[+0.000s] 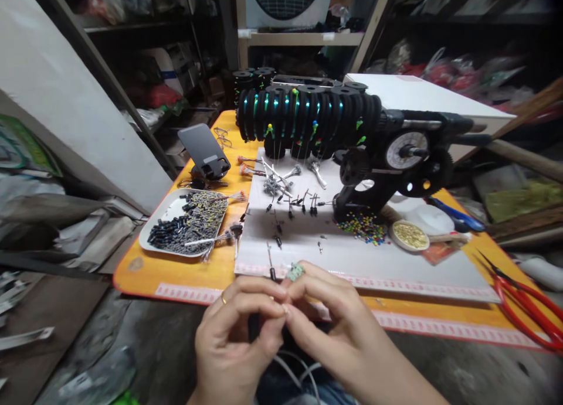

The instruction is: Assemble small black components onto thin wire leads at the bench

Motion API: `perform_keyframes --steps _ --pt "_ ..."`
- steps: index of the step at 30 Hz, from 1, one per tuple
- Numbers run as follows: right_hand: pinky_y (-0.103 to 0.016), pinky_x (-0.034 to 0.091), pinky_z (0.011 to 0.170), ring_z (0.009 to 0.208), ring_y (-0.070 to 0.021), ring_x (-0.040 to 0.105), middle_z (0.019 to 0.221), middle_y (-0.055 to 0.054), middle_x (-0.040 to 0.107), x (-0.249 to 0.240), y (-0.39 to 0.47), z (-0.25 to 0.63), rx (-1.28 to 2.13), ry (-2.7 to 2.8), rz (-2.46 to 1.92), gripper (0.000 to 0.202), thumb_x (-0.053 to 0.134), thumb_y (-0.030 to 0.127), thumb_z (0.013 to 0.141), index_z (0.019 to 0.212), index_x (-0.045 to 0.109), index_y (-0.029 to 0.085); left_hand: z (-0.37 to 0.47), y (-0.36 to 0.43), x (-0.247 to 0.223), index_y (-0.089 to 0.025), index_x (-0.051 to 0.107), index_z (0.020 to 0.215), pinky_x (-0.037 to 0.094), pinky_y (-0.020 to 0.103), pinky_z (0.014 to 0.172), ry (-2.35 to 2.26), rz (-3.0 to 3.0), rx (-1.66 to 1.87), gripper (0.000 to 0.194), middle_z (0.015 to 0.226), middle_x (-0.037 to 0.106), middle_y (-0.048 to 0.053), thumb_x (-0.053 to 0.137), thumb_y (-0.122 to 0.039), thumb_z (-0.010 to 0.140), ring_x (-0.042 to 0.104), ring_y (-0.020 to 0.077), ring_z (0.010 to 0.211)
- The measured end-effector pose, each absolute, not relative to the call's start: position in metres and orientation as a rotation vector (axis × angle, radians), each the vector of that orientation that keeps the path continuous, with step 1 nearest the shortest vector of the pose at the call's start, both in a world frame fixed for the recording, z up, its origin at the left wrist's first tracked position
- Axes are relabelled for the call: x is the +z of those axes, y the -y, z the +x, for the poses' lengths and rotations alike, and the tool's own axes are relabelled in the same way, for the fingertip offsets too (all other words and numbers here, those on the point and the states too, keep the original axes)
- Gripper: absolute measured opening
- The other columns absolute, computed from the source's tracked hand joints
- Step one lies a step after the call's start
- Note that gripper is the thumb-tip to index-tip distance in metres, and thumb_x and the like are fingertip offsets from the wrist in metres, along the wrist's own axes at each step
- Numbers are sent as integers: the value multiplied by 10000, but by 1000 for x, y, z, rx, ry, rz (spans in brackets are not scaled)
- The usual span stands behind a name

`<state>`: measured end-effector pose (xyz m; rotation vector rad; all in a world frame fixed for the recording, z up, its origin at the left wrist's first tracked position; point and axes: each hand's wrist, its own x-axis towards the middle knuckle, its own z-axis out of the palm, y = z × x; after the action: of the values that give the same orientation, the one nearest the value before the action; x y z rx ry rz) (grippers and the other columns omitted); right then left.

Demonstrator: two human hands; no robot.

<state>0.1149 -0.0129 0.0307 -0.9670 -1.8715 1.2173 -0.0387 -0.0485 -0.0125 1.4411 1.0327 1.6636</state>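
Note:
In front of the table edge, my left hand (pixel 240 334) and my right hand (pixel 338 317) meet with the fingertips pinched together. A tiny pale bit shows between them, too small to name. A ring is on a finger of my left hand, and a greenish wrap (pixel 295 271) covers a fingertip of my right hand. Just beyond the fingers, a small black cylindrical part with a thin lead (pixel 272 272) lies on the white board (pixel 352 264). Several similar black parts (pixel 303 207) and bundles of thin wires (pixel 277 185) lie farther back on the board.
A black geared device with a dial (pixel 407 150) stands on the orange table (pixel 132 270). Coloured beads (pixel 363 228) lie below it, by a dish of gold-coloured pieces (pixel 410 236). A white tray (pixel 147 244) of small parts is left; red-handled scissors (pixel 519 299) are right.

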Motion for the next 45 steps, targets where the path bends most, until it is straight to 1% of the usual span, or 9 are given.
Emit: perform_keyframes --steps 4,6,9,14,17,22,30,36,45 --pt "-209 458 614 716 -109 581 758 17 593 29 11 123 1131 1998 -966 158 607 155 932 782 627 201 -39 51 -13 -223 722 908 498 116 502 -1005 1349 1653 252 866 708 -9 675 11 827 598 61 599" --pt "-203 503 668 789 -116 624 843 -6 644 28 11 125 1043 1963 -907 82 620 135 922 902 660 204 -39 49 -14 -224 727 868 499 96 507 -959 1182 1646 196 827 685 -27 689 -33 845 569 37 562" --pt "-179 532 658 762 -108 656 866 -28 690 26 10 124 879 1928 -779 207 677 93 885 1069 696 188 -38 47 -16 -239 731 871 505 70 495 -841 972 1575 151 829 656 -41 684 -96 882 572 17 546" --pt "-223 579 773 872 -164 706 945 -138 725 20 7 122 595 2036 -614 233 630 -4 885 1084 720 77 -42 47 -14 -246 743 876 535 76 486 -786 895 1507 134 837 636 -32 684 -128 893 615 38 584" --pt "-254 579 752 853 -175 691 944 -134 722 19 7 123 499 2064 -615 268 618 -30 868 1093 697 92 -44 46 -10 -232 752 876 566 109 506 -805 937 1486 128 836 637 -21 689 -121 885 627 53 590" --pt "-283 528 609 729 -176 637 849 -103 694 21 7 121 528 2080 -658 243 561 -26 863 1000 671 141 -46 44 -4 -233 738 895 597 157 575 -876 1101 1486 194 851 639 -14 653 -58 882 653 77 633" --pt "-206 444 535 636 -111 562 718 -28 590 25 11 117 826 1948 -809 143 552 33 880 850 634 146 -61 36 -2 -158 672 954 566 173 756 -1056 1894 1567 289 868 686 24 638 84 798 682 112 820" --pt "-218 402 520 613 -108 518 684 1 529 27 13 117 874 1950 -889 169 524 90 926 793 600 159 -68 38 0 -102 659 1092 549 163 864 -1130 2341 1484 256 936 711 70 601 30 881 695 123 900" --pt "-248 405 559 642 -116 531 720 -1 529 28 11 112 951 1955 -894 191 480 121 954 788 558 174 -63 42 -4 -183 662 1057 597 223 758 -1384 2368 1452 188 877 728 57 617 -80 907 722 164 796"
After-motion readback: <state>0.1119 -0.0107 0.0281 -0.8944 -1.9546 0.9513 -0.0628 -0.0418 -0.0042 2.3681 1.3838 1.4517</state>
